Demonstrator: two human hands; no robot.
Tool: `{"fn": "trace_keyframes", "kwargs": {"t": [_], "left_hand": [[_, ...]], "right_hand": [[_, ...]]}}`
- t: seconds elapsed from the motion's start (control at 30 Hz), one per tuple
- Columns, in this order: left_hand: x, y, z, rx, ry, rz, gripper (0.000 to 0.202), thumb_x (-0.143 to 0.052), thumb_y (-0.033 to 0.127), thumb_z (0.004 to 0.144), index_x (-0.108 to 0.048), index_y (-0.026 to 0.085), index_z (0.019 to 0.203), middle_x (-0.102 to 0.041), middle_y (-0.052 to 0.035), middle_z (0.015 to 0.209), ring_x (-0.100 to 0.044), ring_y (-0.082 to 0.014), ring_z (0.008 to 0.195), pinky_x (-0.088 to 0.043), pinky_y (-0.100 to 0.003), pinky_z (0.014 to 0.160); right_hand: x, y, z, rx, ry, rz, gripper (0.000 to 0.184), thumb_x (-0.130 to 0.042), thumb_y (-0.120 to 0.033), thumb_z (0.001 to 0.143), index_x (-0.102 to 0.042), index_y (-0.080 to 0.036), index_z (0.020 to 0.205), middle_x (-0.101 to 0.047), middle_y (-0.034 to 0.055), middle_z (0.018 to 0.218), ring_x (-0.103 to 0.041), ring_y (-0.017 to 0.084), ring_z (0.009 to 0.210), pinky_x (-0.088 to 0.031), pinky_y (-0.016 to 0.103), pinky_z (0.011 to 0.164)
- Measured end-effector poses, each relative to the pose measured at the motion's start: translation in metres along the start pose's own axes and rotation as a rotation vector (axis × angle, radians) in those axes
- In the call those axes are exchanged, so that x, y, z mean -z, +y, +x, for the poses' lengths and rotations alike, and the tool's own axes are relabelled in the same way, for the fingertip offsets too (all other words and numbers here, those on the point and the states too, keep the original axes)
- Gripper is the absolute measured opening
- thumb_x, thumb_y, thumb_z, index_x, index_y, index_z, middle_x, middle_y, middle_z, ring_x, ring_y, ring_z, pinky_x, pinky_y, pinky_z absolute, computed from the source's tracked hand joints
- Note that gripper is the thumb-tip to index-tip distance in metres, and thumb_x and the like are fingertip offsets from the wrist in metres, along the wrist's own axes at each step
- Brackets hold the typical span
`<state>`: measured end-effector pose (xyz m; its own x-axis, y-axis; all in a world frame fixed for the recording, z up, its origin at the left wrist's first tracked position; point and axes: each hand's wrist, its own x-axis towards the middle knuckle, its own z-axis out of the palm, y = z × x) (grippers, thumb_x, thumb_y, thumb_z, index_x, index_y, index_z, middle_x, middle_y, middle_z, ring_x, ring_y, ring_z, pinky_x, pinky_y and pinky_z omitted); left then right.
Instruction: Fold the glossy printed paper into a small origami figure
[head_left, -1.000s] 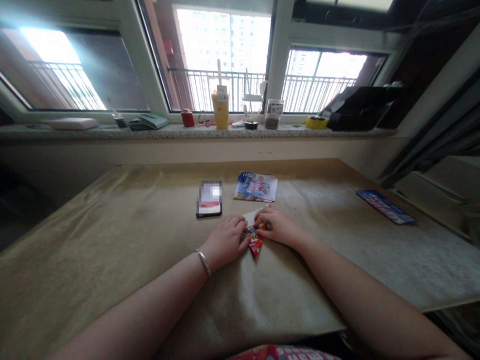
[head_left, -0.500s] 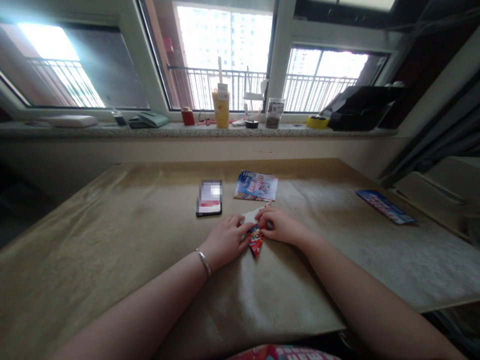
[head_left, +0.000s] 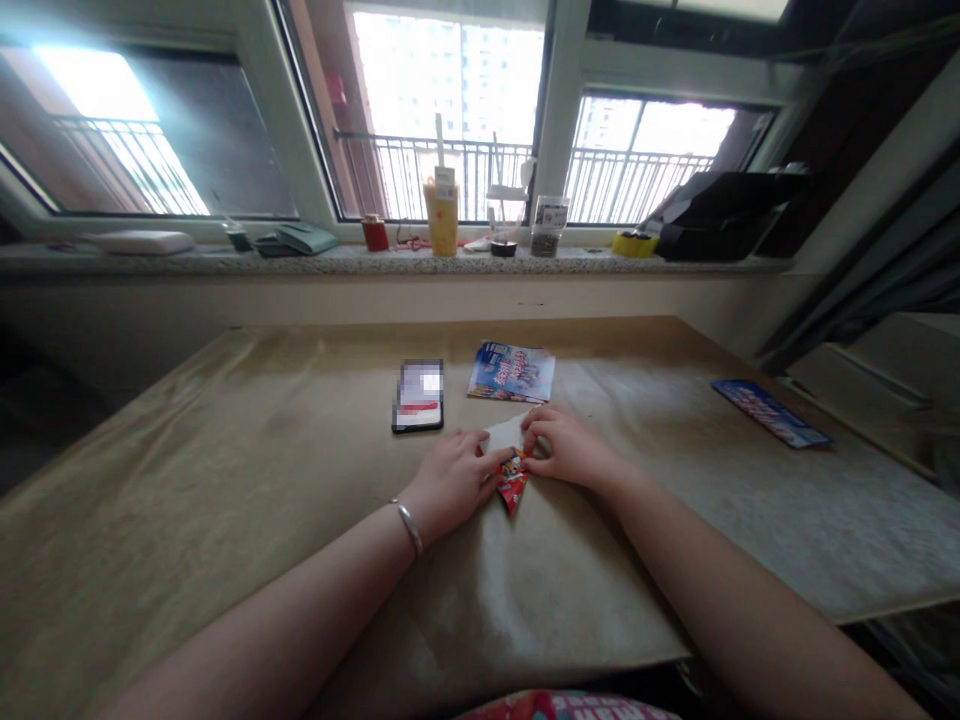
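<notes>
- Brown paper covers the counter (head_left: pixel 225 480) in front of you; behind it runs a stone sill (head_left: pixel 187 262) crowded with small items.
- A blue strip (head_left: pixel 772 412) lies well off to your right.
- A blue leaflet (head_left: pixel 512 372) lies flat just beyond your hands, with a phone (head_left: pixel 418 397) beside it on the left.
- Your left grip (head_left: pixel 450 480) rests palm-down, its fingers pressing the paper's left edge.
- Your right grip (head_left: pixel 570 450) curls its fingers onto the white flap; I cannot tell if it is pinching.
- The folded paper (head_left: pixel 513 482) lies on the counter between your hands, red tip pointing towards you.
- A bracelet (head_left: pixel 409 525) circles your left wrist.
</notes>
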<state>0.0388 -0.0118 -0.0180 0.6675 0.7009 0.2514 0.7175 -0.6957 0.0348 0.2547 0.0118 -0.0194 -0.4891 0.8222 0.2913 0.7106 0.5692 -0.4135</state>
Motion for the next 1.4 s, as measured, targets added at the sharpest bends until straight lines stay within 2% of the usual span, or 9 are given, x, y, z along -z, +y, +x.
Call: {"fn": "trace_keyframes", "kwargs": {"t": [0.17, 0.3, 0.53, 0.83, 1.03, 1.2, 1.4], "left_hand": [[-0.002, -0.001, -0.001, 0.013, 0.003, -0.032, 0.034, -0.047, 0.035, 0.09, -0.059, 0.031, 0.121, -0.053, -0.0103, 0.114, -0.053, -0.0229, 0.099, -0.043, -0.039, 0.091], [-0.004, -0.002, -0.002, 0.038, -0.039, -0.119, 0.035, -0.047, 0.036, 0.09, -0.056, 0.03, 0.123, -0.05, -0.0092, 0.116, -0.051, -0.022, 0.104, -0.043, -0.037, 0.094], [-0.006, -0.004, -0.001, 0.061, -0.051, -0.185, 0.035, -0.049, 0.036, 0.089, -0.057, 0.03, 0.122, -0.049, -0.0089, 0.118, -0.049, -0.0231, 0.107, -0.041, -0.039, 0.096], [-0.007, -0.002, -0.002, 0.099, -0.055, -0.2, 0.035, -0.049, 0.036, 0.088, -0.056, 0.03, 0.122, -0.048, -0.0082, 0.119, -0.044, -0.0241, 0.113, -0.037, -0.042, 0.1], [-0.005, -0.002, -0.001, 0.135, -0.105, -0.218, 0.034, -0.048, 0.039, 0.089, -0.055, 0.031, 0.122, -0.046, -0.0074, 0.122, -0.041, -0.0244, 0.117, -0.033, -0.043, 0.103], [-0.006, -0.002, -0.002, 0.117, -0.092, -0.188, 0.035, -0.047, 0.037, 0.09, -0.054, 0.032, 0.124, -0.045, -0.0079, 0.124, -0.04, -0.0245, 0.118, -0.032, -0.044, 0.104], [-0.003, 0.002, -0.001, 0.052, -0.053, -0.123, 0.033, -0.043, 0.035, 0.093, -0.054, 0.04, 0.123, -0.047, -0.0067, 0.127, -0.04, -0.0253, 0.114, -0.031, -0.048, 0.102]], "right_hand": [[-0.001, 0.003, -0.001, -0.037, 0.002, 0.001, 0.011, -0.075, -0.028, 0.065, -0.066, -0.021, 0.07, -0.059, 0.0049, 0.095, -0.053, 0.021, 0.098, -0.043, 0.035, 0.089], [-0.002, 0.006, -0.001, -0.066, -0.003, 0.004, 0.013, -0.077, -0.03, 0.063, -0.069, -0.022, 0.07, -0.057, 0.0051, 0.096, -0.052, 0.022, 0.098, -0.043, 0.036, 0.088], [-0.001, 0.008, -0.001, -0.06, -0.009, 0.019, 0.01, -0.075, -0.025, 0.064, -0.07, -0.022, 0.072, -0.059, 0.0054, 0.093, -0.052, 0.024, 0.103, -0.041, 0.037, 0.091], [-0.001, 0.01, -0.003, -0.063, -0.019, 0.025, 0.011, -0.073, -0.021, 0.064, -0.069, -0.021, 0.074, -0.06, 0.0058, 0.092, -0.054, 0.023, 0.098, -0.042, 0.036, 0.089], [-0.002, 0.005, -0.002, -0.091, -0.024, -0.023, 0.009, -0.071, -0.023, 0.064, -0.069, -0.021, 0.073, -0.059, 0.0058, 0.09, -0.053, 0.021, 0.092, -0.042, 0.035, 0.085], [-0.002, -0.002, -0.002, -0.124, -0.019, -0.089, 0.009, -0.071, -0.026, 0.064, -0.067, -0.02, 0.071, -0.059, 0.0064, 0.085, -0.052, 0.021, 0.087, -0.043, 0.034, 0.08], [-0.003, 0.0, -0.001, -0.12, -0.027, -0.079, 0.007, -0.068, -0.023, 0.065, -0.066, -0.02, 0.071, -0.059, 0.0067, 0.087, -0.051, 0.022, 0.088, -0.042, 0.034, 0.081]]}}
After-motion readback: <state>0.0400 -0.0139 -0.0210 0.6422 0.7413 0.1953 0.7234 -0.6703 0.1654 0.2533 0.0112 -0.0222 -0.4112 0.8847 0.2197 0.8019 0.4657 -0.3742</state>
